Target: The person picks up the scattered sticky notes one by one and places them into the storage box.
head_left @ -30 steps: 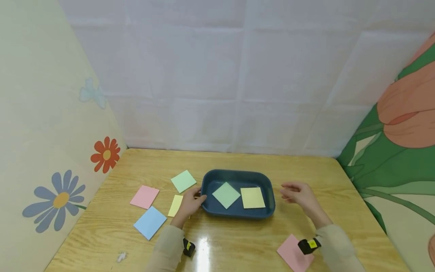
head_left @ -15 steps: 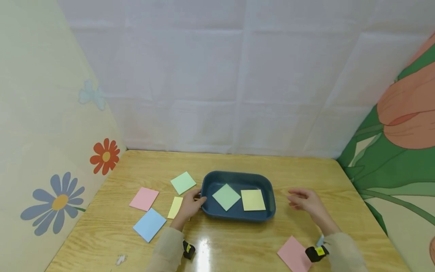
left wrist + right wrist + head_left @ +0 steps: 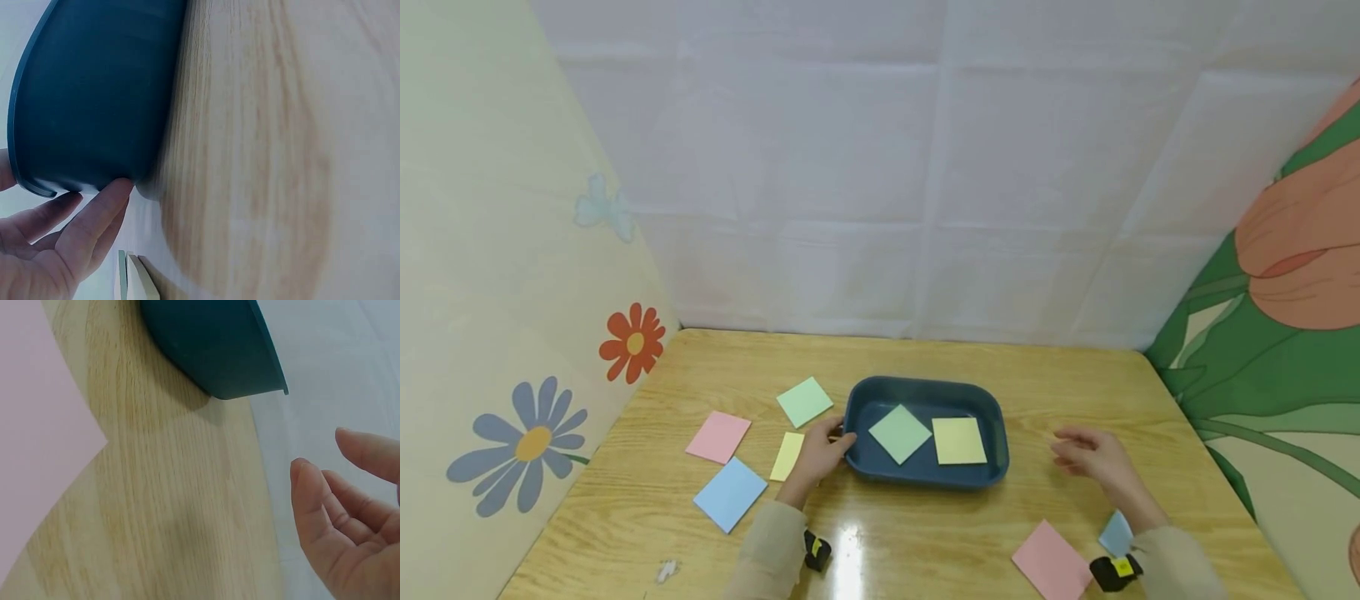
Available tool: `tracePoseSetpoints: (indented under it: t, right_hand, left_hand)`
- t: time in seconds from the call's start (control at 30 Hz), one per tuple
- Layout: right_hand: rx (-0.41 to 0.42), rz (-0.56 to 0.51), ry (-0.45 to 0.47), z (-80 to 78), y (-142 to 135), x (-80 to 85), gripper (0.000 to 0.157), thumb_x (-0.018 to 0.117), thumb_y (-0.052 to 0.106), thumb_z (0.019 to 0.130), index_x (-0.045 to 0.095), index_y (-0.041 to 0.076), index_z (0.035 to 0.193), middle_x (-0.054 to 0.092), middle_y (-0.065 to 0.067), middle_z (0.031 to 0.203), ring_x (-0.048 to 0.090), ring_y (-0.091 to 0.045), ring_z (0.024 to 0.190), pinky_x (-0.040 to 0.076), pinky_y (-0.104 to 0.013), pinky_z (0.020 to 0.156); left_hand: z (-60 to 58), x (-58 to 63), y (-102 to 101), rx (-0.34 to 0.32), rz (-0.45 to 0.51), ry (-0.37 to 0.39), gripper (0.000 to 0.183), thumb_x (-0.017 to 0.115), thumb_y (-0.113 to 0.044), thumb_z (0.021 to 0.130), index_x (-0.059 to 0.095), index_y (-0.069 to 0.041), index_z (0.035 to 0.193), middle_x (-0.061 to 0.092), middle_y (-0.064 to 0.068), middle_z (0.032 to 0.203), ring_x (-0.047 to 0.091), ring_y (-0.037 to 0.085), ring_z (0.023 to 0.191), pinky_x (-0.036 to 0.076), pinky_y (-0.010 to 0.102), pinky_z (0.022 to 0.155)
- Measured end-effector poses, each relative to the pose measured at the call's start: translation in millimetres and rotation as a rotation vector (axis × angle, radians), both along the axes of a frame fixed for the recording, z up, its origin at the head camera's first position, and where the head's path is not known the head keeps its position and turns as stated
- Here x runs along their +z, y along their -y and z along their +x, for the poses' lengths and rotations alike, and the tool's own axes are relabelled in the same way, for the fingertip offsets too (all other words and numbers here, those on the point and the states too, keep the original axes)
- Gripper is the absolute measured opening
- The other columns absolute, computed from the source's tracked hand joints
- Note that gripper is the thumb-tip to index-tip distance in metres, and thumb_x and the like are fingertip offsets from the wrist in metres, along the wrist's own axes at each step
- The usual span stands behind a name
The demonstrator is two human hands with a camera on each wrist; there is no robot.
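Note:
A dark blue plastic tray with rounded corners stands mid-table. Inside lie a light green sticky note, turned like a diamond, and a pale yellow sticky note. My left hand holds the tray's left end, thumb over the rim. In the left wrist view, the fingers press the outside wall below. To the right of the tray, my right hand hovers apart from it, fingers loosely bent and holding nothing. A pink sticky note and a partly covered blue one lie near the right forearm.
Left of the tray lie a green note, a pink note, a blue note and a yellow note partly behind the left hand. A small white patch marks the wooden table. A white cloth hangs behind.
My right hand has moved away from the tray, to the right and toward me, uncovering part of the blue sticky note by the forearm. The left hand and tray stay put.

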State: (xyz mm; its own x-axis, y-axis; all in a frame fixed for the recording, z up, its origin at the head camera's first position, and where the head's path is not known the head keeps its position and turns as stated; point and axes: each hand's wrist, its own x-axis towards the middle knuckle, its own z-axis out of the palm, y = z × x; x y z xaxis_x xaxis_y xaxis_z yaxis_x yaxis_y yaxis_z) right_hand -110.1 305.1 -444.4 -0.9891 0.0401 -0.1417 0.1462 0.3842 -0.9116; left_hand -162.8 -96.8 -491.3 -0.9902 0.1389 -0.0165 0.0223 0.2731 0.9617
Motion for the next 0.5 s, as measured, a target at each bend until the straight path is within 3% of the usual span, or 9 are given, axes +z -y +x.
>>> tracePoseSetpoints:
  t: [0.33,0.5]
  right_hand:
    - [-0.034,0.026,0.062,6.7,-7,-0.9,0.042,0.055,0.004,0.09,0.042,-0.022,0.12,0.066,-0.014,0.087,0.063,-0.01,0.071,0.054,-0.029,0.065]
    - [0.007,0.044,0.1,9.5,-16,-3.7,0.041,0.052,0.005,0.092,0.041,-0.022,0.121,0.066,-0.018,0.093,0.063,-0.012,0.075,0.054,-0.032,0.068]
  left_hand:
    - [-0.4,1.8,0,-0.007,0.01,0.008,0.036,0.057,-0.005,0.089,0.051,0.014,0.119,0.059,0.023,0.099,0.058,0.024,0.083,0.055,0.031,0.059]
    - [-0.4,0.9,0,0.0,-0.009,0.009,0.036,0.057,-0.004,0.088,0.052,0.013,0.119,0.059,0.023,0.1,0.058,0.026,0.085,0.055,0.03,0.059]
